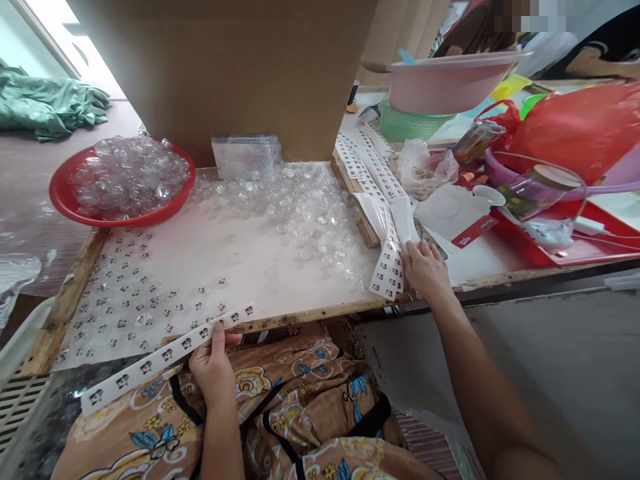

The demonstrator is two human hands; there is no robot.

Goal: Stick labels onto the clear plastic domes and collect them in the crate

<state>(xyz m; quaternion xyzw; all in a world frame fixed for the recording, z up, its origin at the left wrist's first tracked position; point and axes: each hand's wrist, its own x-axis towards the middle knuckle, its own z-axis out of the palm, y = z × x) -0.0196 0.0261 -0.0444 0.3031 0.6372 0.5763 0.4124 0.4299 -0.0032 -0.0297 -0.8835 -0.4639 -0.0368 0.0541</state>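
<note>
My left hand (215, 360) pinches a long white strip of stickers (167, 353) with small black printed figures, held over my lap at the front edge of the wooden-framed tray (200, 263). At the tray's right side, my right hand (426, 267) rests on more sticker strips (387, 270), its fingers on their edge; whether it grips them is hidden. Clear round plastic pieces (320, 220) lie loose across the back and right of the tray. Toward the left, many similar pieces (123, 303) bear the black figures.
A red bowl (65, 193) heaped with clear pieces stands at the tray's back left. Behind the tray rises a cardboard box (225, 73), with a clear plastic packet (247, 157) against it. Basins, a red bag (585, 133) and a red tray (595, 250) crowd the right. Another person sits beyond.
</note>
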